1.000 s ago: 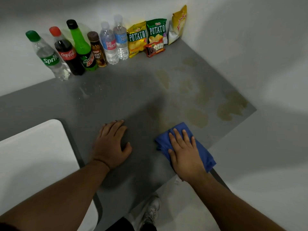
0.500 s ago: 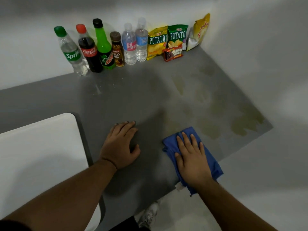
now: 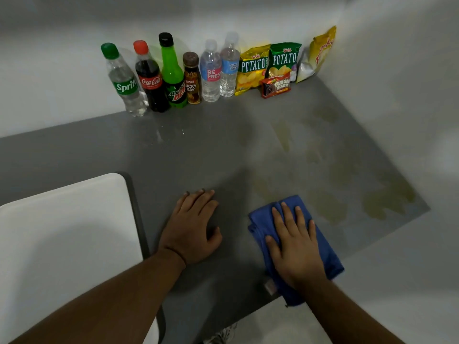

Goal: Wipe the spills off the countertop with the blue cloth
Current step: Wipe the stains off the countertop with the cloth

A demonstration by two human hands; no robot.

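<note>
One wide-angle camera, worn on the head, looks forward and steeply down at the grey countertop from close above its near edge. The left forearm and right forearm enter from 6 o'clock. The bottles stand farthest, at 12 o'clock, and the wall corner lies toward 1 o'clock.
</note>
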